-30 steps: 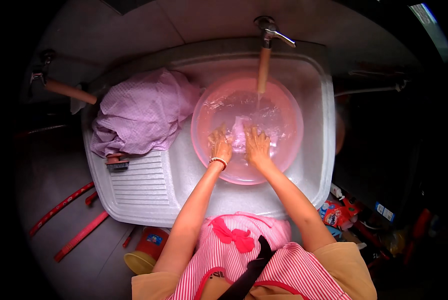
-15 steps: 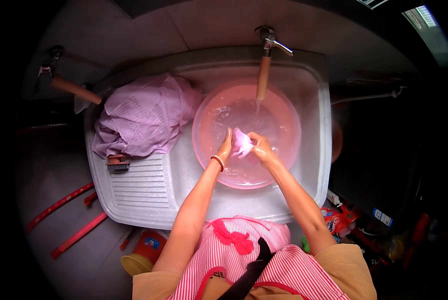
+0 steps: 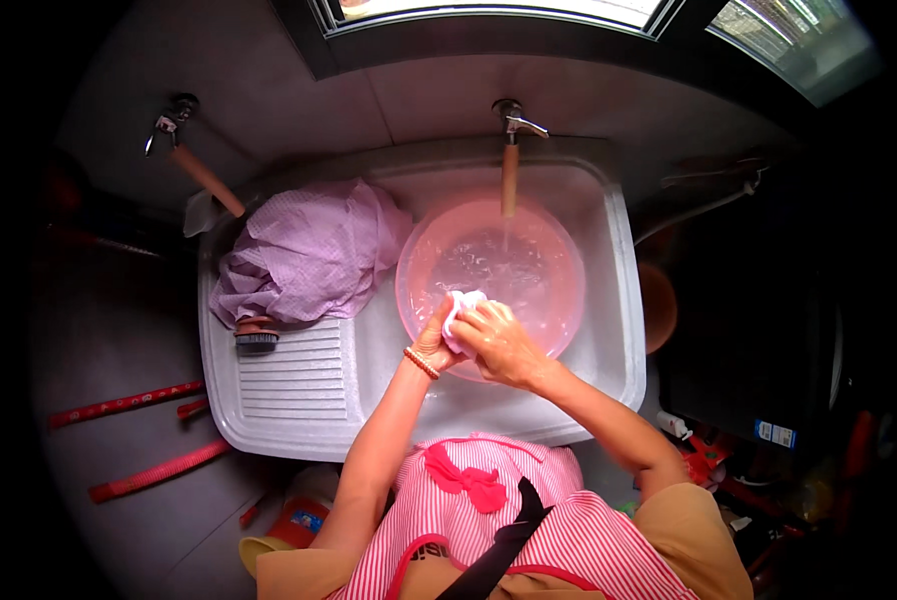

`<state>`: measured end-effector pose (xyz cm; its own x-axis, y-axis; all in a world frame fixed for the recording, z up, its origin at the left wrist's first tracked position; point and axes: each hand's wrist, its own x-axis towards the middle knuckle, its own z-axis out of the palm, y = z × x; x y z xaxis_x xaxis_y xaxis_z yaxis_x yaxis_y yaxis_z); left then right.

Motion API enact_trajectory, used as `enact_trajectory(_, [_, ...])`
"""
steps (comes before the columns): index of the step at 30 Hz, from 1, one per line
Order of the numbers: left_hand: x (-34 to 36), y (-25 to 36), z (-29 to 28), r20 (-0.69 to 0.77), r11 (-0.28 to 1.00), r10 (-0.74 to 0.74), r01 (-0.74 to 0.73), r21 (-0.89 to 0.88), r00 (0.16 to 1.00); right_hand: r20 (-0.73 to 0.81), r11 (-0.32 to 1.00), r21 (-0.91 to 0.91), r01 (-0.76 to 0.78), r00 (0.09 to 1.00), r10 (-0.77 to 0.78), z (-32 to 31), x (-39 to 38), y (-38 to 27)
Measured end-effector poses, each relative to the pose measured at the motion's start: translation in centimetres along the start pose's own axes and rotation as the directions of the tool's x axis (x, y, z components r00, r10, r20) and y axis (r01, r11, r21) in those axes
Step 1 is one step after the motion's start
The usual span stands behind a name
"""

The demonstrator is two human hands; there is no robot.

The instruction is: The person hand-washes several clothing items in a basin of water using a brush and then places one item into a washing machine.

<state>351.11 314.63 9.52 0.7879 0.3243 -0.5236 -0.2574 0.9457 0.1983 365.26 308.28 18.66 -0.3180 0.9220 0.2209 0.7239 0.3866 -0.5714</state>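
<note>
A small wet cloth point(image 3: 463, 303), white to pale pink, is bunched up between my hands above the near part of a pink plastic basin point(image 3: 406, 262). My left hand point(image 3: 433, 341), with a beaded bracelet at its wrist, cups the cloth from the left. Over its right side my right hand point(image 3: 504, 347) presses with curled fingers, hiding much of it. Water in the basin ripples under a thin stream from the right tap's hose point(image 3: 510, 182).
The basin stands in a grey sink point(image 3: 374, 375) with a ribbed washboard point(image 3: 294, 372). Left of the basin lies a heap of lilac checked fabric point(image 3: 314, 250), with a scrubbing brush point(image 3: 257, 337) before it. A second tap point(image 3: 172, 122) is on the wall; red poles point(image 3: 129, 403) lie lower left.
Both hands have drawn nearer to me with the cloth, toward the basin's near rim. My right hand has closed over the cloth, now more bunched. The view has tilted up, showing a window.
</note>
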Motion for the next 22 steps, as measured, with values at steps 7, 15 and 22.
enact_trajectory(7, [-1.4,2.2,1.8,0.258,0.984,-0.101,0.059,0.165,0.961,-0.023,0.925,-0.379,-0.022,1.0,0.014,-7.0,-0.5,-1.7])
enact_trajectory(15, [-2.3,7.7,11.8,0.037,0.424,-0.322,0.109,0.899,0.946,0.074,0.859,-0.495,0.135,0.991,-0.113,-6.6,3.6,-0.1])
enact_trajectory(22, [-1.2,8.1,15.4,0.467,-0.167,0.021,-0.458,0.873,0.884,0.072,0.863,-0.475,-0.172,0.97,0.233,-10.1,5.9,-1.5])
